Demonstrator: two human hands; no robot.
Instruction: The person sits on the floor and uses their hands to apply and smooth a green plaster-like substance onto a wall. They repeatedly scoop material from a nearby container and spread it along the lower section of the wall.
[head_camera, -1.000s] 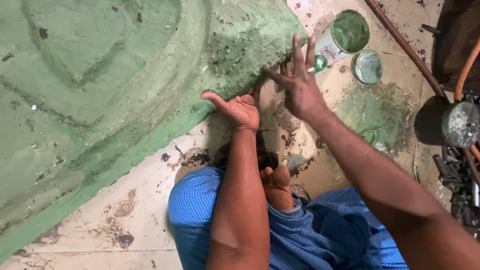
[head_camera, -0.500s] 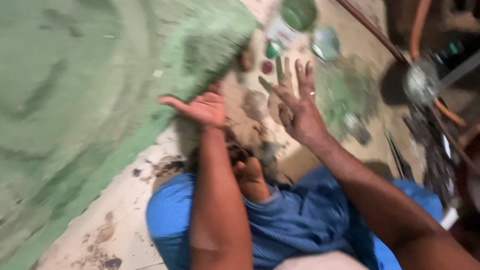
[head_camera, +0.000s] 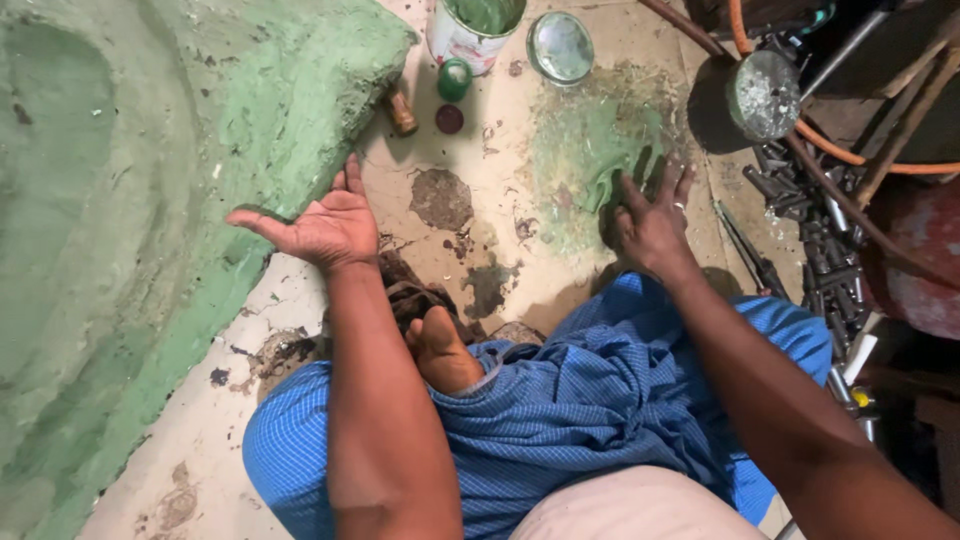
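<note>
Green moulded form (head_camera: 150, 200), left hand (head_camera: 320, 228) open-palmed beside its edge, empty; right hand (head_camera: 650, 225) spread, over green-smeared floor (head_camera: 590, 140)

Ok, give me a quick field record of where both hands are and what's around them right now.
left hand: left hand open, palm up, beside the big green-coated lumpy form
right hand: right hand open, fingers spread over the green paste smear on the floor
held: nothing in either hand
nearby: open tin of green paint, round lid, small green cap
right edge: pile of metal tools
</note>
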